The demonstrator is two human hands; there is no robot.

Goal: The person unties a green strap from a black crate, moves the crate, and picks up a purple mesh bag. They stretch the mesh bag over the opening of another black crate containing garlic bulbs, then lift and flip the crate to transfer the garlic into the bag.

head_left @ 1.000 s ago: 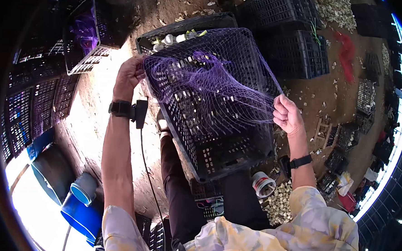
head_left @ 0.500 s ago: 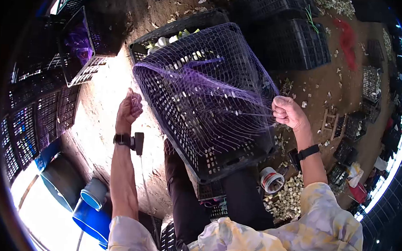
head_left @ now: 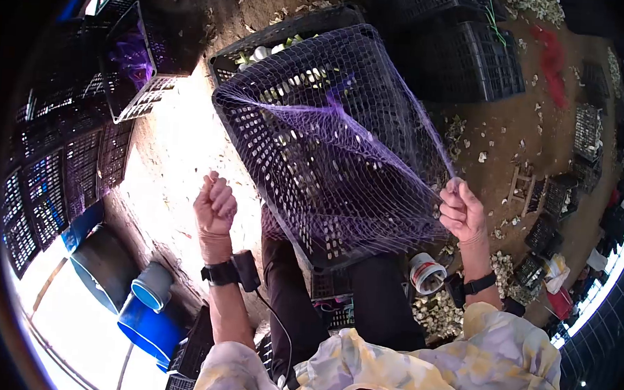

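Note:
A purple mesh net (head_left: 336,111) is stretched over a black plastic crate (head_left: 309,255) in front of my legs. My right hand (head_left: 462,211) is closed on the net's edge at the right and pulls it taut. On the left, my left hand (head_left: 216,203) is a curled fist in front of bright ground, apart from the crate; whether anything thin is inside it I cannot make out. The net catches round the crate's upper left corner. White bulbs with green stalks (head_left: 261,52) show in a black crate behind it.
Stacked black crates (head_left: 474,59) stand at the upper right. More crates (head_left: 62,175) line the left, above blue and grey buckets (head_left: 150,296). A white tub (head_left: 426,274) sits near my right knee, among pale bulbs (head_left: 436,318). Red netting (head_left: 550,66) lies on the dirt floor.
My right hand has moved right and a little down, drawing the net tighter and lower over the crate. My left hand has moved down and slightly right, still closed.

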